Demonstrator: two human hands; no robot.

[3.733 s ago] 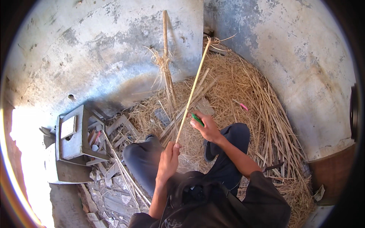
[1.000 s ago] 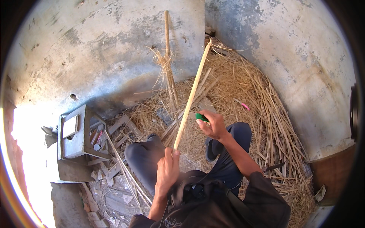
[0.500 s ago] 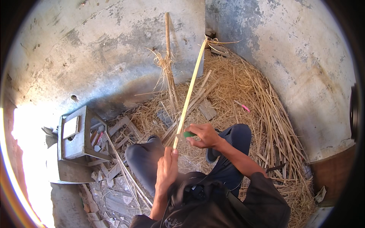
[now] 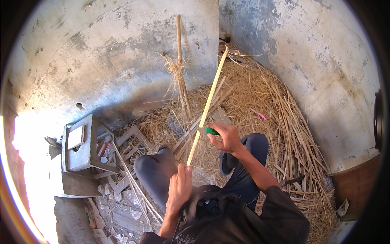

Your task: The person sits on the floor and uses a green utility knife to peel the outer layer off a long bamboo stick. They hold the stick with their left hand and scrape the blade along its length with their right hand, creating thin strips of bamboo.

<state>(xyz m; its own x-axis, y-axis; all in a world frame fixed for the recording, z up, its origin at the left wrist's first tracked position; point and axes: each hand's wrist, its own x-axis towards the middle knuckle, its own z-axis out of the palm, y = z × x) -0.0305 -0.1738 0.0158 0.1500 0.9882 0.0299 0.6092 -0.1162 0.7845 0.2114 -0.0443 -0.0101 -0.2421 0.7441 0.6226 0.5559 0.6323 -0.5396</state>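
Observation:
A long pale strip, bamboo by its look, slants up and away from my lap, with thin curled shavings at its far tip. My left hand is closed round its near end. In my right hand is a knife with a green handle. Its short blade lies against the strip, some way above my left hand. The fingers of the right hand wrap the handle and hide part of it.
Shavings and loose strips cover the floor ahead and to the right. A stick wrapped in fibres leans on the wall. A pink-handled tool lies among the shavings. At left stands a worn wooden box near scattered debris.
My right hand and the knife have moved up along the strip, away from my left hand. The strip's far end has tipped slightly right and lower.

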